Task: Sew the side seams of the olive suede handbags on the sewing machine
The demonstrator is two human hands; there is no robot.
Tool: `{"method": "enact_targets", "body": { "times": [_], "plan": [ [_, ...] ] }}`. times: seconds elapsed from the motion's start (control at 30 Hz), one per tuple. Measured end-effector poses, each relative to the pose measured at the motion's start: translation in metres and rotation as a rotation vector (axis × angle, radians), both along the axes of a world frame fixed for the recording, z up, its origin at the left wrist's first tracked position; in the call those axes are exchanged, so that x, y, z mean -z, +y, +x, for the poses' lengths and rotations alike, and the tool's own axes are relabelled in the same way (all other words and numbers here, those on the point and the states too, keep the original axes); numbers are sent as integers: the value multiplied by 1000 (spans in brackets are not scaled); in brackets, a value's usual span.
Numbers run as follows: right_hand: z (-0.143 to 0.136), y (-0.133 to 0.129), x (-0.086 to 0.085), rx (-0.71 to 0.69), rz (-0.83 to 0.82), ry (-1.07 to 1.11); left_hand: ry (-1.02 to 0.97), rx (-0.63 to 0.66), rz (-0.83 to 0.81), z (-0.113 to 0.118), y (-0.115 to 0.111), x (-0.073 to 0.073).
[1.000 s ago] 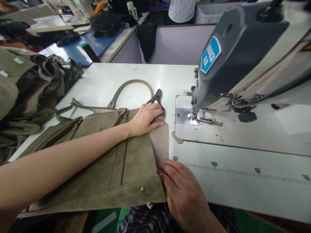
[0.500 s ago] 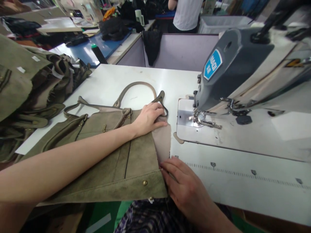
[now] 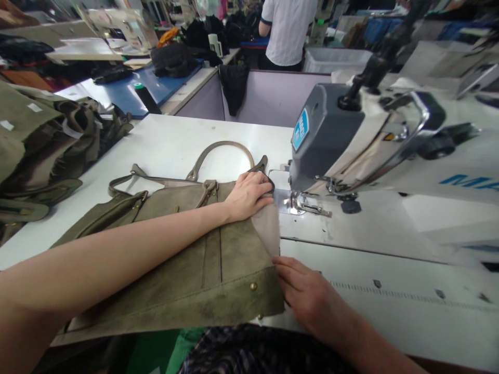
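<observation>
An olive-green handbag (image 3: pixel 245 249), with stitched seams, brass studs and loose handles, lies across the white table. My left hand (image 3: pixel 251 196) rests on its upper right part, fingers bent over the edge by a dark strap. Farther down the same side, my right hand (image 3: pixel 307 291) pinches the bag's edge near the studded bottom corner; its thumb is hidden. Between the hands shows a pale lining panel (image 3: pixel 268 228). Just to the right, the sewing machine (image 3: pixel 323 140) stands with its presser foot (image 3: pixel 312 205) close to the bag's edge but apart from it.
Olive bag pieces (image 3: pixel 58 140) are heaped on the left. Behind the table (image 3: pixel 163 137) are a dark thread cone (image 3: pixel 147 97), a purple partition (image 3: pixel 273 96) with a black cloth (image 3: pixel 234 85), and a grey bin (image 3: pixel 335 59). A person in a white shirt (image 3: pixel 290 31) stands beyond.
Both hands have slid the handbag rightward, so its edge is nearer the presser foot and overlaps the machine's metal plate. The camera view has shifted, showing more of the machine.
</observation>
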State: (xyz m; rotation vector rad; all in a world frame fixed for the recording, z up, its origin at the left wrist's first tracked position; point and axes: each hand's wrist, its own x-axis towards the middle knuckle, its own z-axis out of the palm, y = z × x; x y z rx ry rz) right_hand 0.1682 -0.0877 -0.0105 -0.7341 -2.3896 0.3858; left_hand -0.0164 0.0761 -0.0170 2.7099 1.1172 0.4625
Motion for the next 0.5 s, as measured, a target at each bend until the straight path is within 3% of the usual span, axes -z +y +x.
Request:
{"method": "enact_targets", "body": {
  "times": [0.13, 0.2, 0.5],
  "plan": [
    [8, 29, 6, 52, 103, -7, 14, 77, 24, 28, 44, 1],
    [8, 34, 8, 82, 165, -10, 31, 111, 29, 38, 53, 0],
    [19, 5, 2, 121, 66, 15, 29, 58, 74, 44, 14, 1]
  ]
}}
